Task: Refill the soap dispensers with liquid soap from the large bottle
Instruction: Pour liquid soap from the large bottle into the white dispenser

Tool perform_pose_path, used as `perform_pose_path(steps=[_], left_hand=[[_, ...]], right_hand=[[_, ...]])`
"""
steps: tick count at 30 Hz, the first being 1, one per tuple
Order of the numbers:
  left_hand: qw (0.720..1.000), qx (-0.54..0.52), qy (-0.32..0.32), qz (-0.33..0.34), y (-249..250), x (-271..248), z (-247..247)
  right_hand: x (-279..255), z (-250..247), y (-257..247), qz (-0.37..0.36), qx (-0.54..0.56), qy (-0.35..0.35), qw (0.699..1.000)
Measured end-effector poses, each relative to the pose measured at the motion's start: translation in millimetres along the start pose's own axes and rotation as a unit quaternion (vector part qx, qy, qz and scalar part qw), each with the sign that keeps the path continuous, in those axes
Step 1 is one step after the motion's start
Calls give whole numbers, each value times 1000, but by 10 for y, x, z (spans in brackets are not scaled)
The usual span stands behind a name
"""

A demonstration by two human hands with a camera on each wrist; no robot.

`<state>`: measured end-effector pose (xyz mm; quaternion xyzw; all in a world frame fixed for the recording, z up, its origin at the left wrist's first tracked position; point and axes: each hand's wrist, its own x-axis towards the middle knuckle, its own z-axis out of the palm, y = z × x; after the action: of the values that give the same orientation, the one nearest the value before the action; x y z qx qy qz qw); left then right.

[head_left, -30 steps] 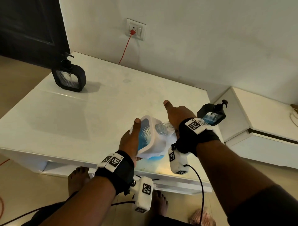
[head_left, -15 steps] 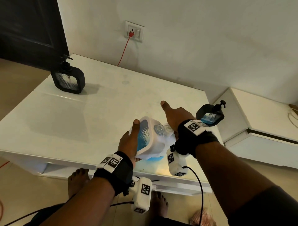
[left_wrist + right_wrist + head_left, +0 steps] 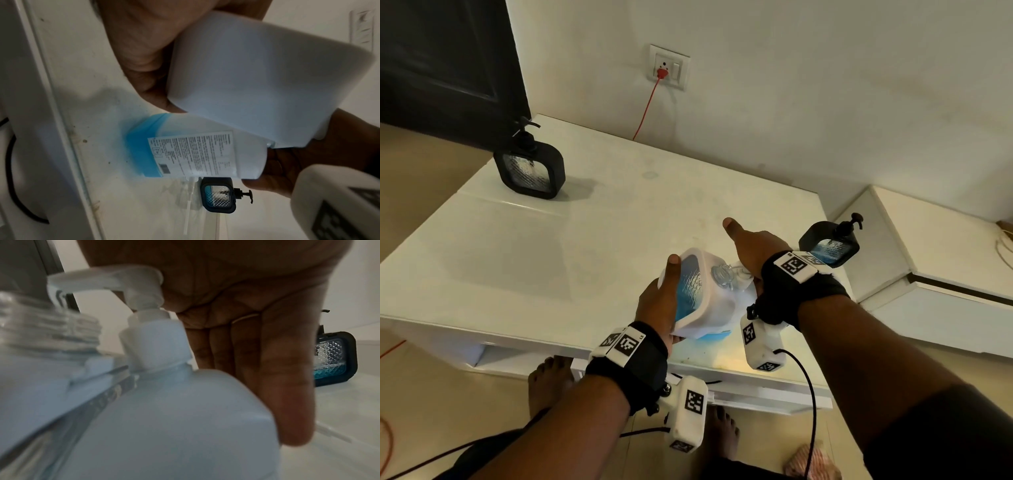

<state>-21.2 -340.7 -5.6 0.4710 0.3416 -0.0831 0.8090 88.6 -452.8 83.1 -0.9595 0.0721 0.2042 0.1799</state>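
The left hand point(image 3: 657, 305) grips a tilted white dispenser point(image 3: 697, 294). The right hand point(image 3: 753, 245) presses the large bottle's point(image 3: 197, 151) pump point(image 3: 115, 282), fingers straight.

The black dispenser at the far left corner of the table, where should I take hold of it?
Grip the black dispenser by its two narrow frame sides, coming from the front or above. It stands upright and alone, and the pump on top is probably too thin and springy.

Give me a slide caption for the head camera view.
Left hand tilts white dispenser while right hand pumps the soap bottle.
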Motion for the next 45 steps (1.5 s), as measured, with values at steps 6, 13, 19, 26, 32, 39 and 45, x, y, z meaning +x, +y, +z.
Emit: perform_pose_path(steps=[6,13,19,26,32,39,45], left_hand=[[1000,-5,0,-4,-6,15,5],[1000,1,2,-5,20,2,-1],[1000,5,2,-5,4,26,3],[1000,9,3,-2,1,38,-10],[1000,11,4,3,9,29,-19],[1000,2,7,-1,4,35,-12],[1000,1,4,-1,6,34,-13]], right_hand=[[4,26,32,10,-24,26,999],[-30,-20,-1,9,12,-5,1000],[-108,-123,-10,13,95,-73,993],[-73,-44,3,10,59,-26,998],[-71,-17,31,-11,22,7,1000],[-104,27,57,-8,-7,42,999],[-126,4,23,-12,2,31,999]])
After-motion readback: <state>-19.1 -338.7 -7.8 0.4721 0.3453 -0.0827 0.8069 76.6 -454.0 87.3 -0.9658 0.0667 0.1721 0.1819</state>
